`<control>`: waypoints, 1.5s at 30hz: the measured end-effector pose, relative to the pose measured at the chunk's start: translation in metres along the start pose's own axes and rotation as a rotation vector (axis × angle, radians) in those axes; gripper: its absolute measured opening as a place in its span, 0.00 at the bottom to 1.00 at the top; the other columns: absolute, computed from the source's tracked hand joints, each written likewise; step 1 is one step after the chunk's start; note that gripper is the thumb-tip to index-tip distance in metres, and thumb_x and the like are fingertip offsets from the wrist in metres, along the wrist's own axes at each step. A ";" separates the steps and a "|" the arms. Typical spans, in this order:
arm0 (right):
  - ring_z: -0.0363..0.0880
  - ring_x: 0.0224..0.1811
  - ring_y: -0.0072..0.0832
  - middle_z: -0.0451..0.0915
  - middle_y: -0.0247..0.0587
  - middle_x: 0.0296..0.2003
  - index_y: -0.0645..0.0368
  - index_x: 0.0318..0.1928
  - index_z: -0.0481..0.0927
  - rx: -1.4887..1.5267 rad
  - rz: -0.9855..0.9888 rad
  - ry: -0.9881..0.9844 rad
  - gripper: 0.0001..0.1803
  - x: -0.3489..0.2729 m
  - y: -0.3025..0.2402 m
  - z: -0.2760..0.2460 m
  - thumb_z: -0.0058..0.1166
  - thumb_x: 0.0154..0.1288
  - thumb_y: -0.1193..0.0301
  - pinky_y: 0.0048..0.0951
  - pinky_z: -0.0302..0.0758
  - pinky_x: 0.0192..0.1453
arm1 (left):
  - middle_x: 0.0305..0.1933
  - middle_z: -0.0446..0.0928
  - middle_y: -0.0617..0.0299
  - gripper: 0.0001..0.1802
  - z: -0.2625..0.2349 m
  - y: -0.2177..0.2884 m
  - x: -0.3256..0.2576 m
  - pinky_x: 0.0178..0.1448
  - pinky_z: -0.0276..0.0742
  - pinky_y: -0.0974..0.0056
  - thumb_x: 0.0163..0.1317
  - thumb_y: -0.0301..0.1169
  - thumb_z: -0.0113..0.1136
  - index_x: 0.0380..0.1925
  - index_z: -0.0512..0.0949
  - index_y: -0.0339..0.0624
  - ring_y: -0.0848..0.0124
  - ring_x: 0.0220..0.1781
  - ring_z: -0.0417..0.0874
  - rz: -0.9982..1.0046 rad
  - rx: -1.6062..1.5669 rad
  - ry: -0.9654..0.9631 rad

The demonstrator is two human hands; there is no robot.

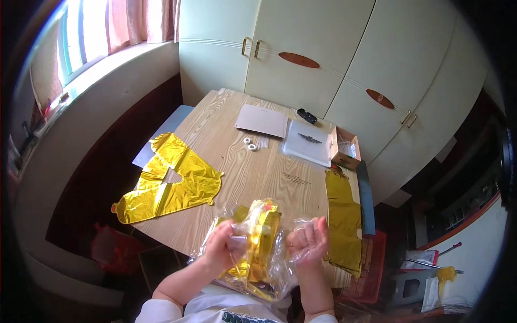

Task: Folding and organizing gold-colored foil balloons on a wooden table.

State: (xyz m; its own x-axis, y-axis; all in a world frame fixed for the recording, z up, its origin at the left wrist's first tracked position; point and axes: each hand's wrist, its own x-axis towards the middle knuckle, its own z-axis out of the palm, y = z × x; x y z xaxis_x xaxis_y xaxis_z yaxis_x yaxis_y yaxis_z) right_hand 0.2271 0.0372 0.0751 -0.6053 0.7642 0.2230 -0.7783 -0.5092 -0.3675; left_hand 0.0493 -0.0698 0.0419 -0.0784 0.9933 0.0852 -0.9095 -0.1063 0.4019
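Note:
A clear plastic bag [287,267] hangs between my hands at the near edge of the table, with folded gold foil balloons [264,231] showing in it. My left hand [219,242] is closed at the bag's left side, its fingers slightly smeared by motion. On the other side, my right hand [308,242] is curled shut on the crinkled plastic. A flat gold foil balloon [186,188] lies spread at the table's left, one end past the edge. Along the right edge rests a folded gold foil sheet [343,220].
The wooden table [237,177] bears grey cardboard sheets [262,120], two small white rings [251,146], a clear plastic sheet [304,148], a black object [307,116] and an open box [346,148]. Cabinets [307,32] stand behind. A red plastic crate [373,269] sits below the right side.

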 end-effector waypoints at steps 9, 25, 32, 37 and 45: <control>0.50 0.15 0.13 0.55 0.20 0.13 0.50 0.15 0.62 -1.053 0.209 -0.135 0.25 0.006 -0.074 0.010 0.54 0.69 0.60 0.23 0.47 0.19 | 0.21 0.73 0.63 0.14 -0.028 0.079 0.028 0.30 0.68 0.65 0.69 0.33 0.52 0.26 0.72 0.37 0.73 0.25 0.76 -0.105 1.357 -0.427; 0.65 0.19 0.09 0.66 0.23 0.17 0.56 0.29 0.69 -1.198 0.196 -0.123 0.17 0.029 0.047 0.019 0.50 0.71 0.58 0.15 0.63 0.23 | 0.25 0.76 0.59 0.06 0.026 0.056 -0.013 0.29 0.76 0.59 0.57 0.30 0.63 0.33 0.78 0.43 0.59 0.26 0.80 0.462 2.113 0.147; 0.64 0.19 0.12 0.67 0.26 0.17 0.58 0.28 0.72 -1.451 0.085 -0.219 0.16 0.023 0.063 0.016 0.53 0.70 0.62 0.20 0.63 0.23 | 0.33 0.79 0.51 0.12 -0.044 0.049 0.024 0.40 0.76 0.52 0.57 0.34 0.60 0.38 0.78 0.40 0.51 0.37 0.81 0.041 2.200 -0.056; 0.69 0.22 0.30 0.71 0.43 0.22 0.61 0.30 0.71 -1.437 -0.104 -0.355 0.13 0.012 0.089 -0.001 0.55 0.67 0.66 0.31 0.67 0.27 | 0.38 0.80 0.48 0.16 -0.132 0.035 0.035 0.42 0.77 0.59 0.50 0.31 0.66 0.39 0.77 0.39 0.56 0.42 0.82 -0.050 1.617 -0.093; 0.75 0.41 0.35 0.75 0.41 0.34 0.60 0.37 0.74 -1.704 -0.476 -0.366 0.16 0.026 0.045 -0.025 0.57 0.65 0.59 0.33 0.72 0.46 | 0.37 0.80 0.61 0.20 -0.098 0.022 0.033 0.46 0.77 0.63 0.59 0.32 0.65 0.49 0.72 0.38 0.72 0.40 0.79 -0.057 1.606 -0.124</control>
State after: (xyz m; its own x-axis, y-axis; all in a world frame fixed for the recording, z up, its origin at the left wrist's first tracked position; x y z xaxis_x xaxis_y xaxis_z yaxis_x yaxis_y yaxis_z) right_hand 0.1807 0.0446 0.0421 -0.5907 0.4711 0.6551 -0.0131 0.8062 -0.5915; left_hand -0.0132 -0.0344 -0.0361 0.0432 0.9963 0.0746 0.4432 -0.0861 0.8923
